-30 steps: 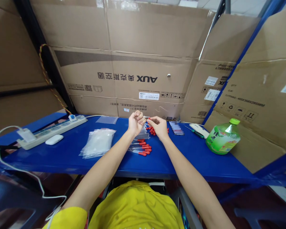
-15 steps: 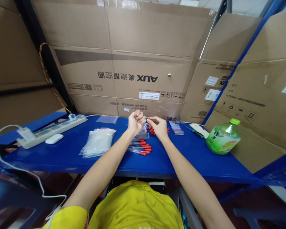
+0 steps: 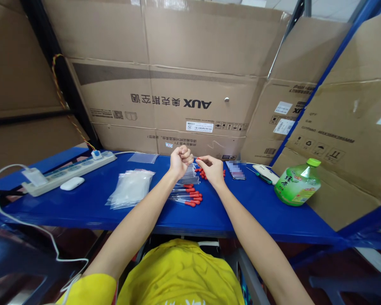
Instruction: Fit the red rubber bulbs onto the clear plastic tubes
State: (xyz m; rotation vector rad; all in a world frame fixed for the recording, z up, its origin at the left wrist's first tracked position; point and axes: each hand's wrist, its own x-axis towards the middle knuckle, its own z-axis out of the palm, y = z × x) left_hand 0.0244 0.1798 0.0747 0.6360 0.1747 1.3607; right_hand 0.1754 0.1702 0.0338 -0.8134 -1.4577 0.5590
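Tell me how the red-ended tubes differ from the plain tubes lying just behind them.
Ends: the red-ended tubes have bulb-like red tips, while the plain tubes show no red on their visible ends.
Place: the red-ended tubes lie nearer the person; the plain tubes lie farther back.
Shared: both groups have slim, clear shafts and lie flat on the blue table, roughly side to side.
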